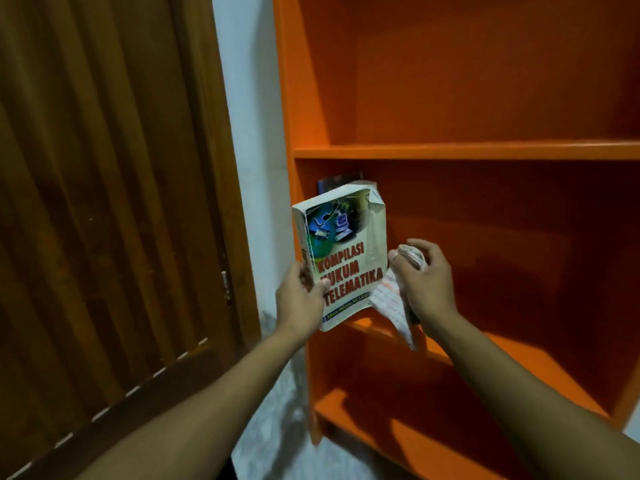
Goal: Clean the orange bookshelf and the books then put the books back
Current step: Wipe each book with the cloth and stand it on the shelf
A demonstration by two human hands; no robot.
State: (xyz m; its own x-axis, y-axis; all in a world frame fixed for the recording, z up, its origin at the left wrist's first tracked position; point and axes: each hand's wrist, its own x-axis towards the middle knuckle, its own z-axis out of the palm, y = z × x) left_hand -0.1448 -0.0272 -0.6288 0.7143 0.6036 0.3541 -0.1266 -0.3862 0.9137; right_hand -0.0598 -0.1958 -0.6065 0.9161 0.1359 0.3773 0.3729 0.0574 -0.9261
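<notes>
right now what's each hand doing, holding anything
Left hand: grips the book by its lower spine corner.
Right hand: grips a bunched cloth.

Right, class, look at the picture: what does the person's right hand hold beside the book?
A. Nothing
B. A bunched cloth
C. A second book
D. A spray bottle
B: the right hand grips a bunched cloth whose loose end hangs down, next to the book that the left hand holds upright in front of the orange bookshelf.

One head-worn camera looks forward and down, close to the bookshelf (467, 150). The door (104, 202) fills the view's left side.
</notes>
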